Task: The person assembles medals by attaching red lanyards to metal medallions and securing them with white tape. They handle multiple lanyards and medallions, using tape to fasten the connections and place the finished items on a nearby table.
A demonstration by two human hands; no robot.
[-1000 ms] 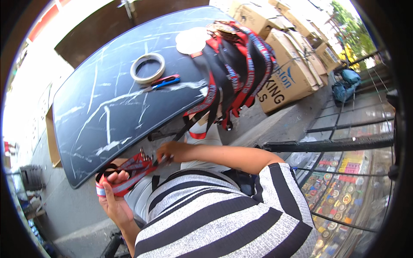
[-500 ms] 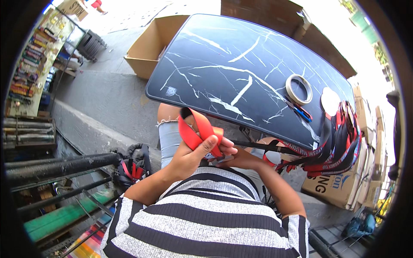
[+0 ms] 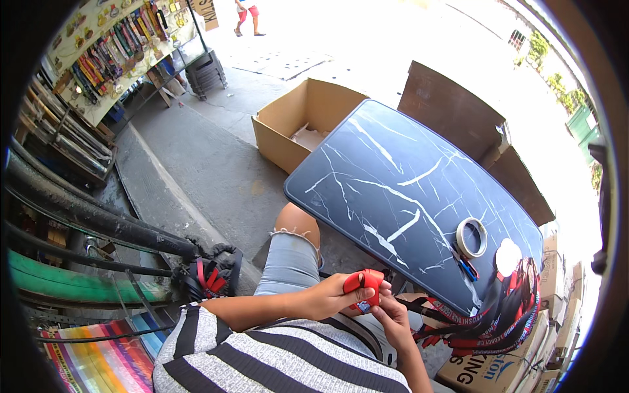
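A red ribbon (image 3: 364,280), wide, glossy and looped over itself, is held above my lap. My left hand (image 3: 337,296) pinches it between thumb and fingers, the loop standing up over them. My right hand (image 3: 393,313) meets it from the right, its fingertips closed at the ribbon's lower edge. A small blue and white patch (image 3: 363,306) shows below the loop; what it belongs to is too small to tell. Beyond my hands stands a dark table (image 3: 373,177) with white marbling. Many black and red printed lanyards (image 3: 504,314) hang over its right corner.
On the table lie a tape roll (image 3: 472,237), a blue and red pen-like tool (image 3: 468,268) and a white round piece (image 3: 508,257). An open cardboard box (image 3: 282,134) stands behind at left. Boxes (image 3: 485,373) sit at lower right. Black metal bars (image 3: 98,213) run along the left. A person walks far off.
My view has swung left, so the table sits farther right and lower. The ribbon loop is folded smaller, and my right hand has come up beside it, its fingers now showing.
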